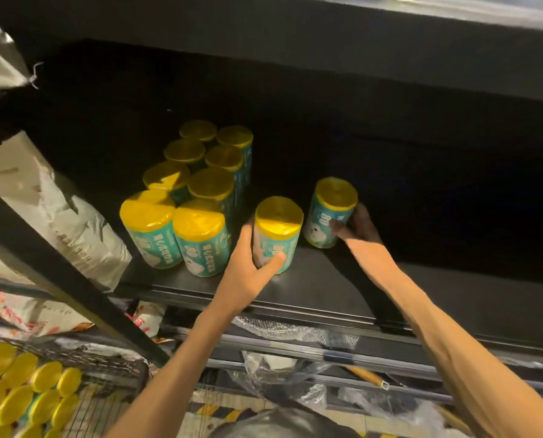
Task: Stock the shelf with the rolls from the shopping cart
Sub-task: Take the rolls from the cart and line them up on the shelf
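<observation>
Eight rolls [200,181] stand grouped on the shelf [327,279]; the left hand [248,267] grips a ninth roll [278,230], the right hand [355,227] a tenth roll [330,210].

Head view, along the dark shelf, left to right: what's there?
Crumpled white paper sack → block of standing yellow-topped teal rolls → roll held by left hand → roll held by right hand → bare dark shelf.

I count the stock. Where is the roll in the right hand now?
In the head view, that roll stands on the dark shelf, right of the roll in the left hand.
</observation>
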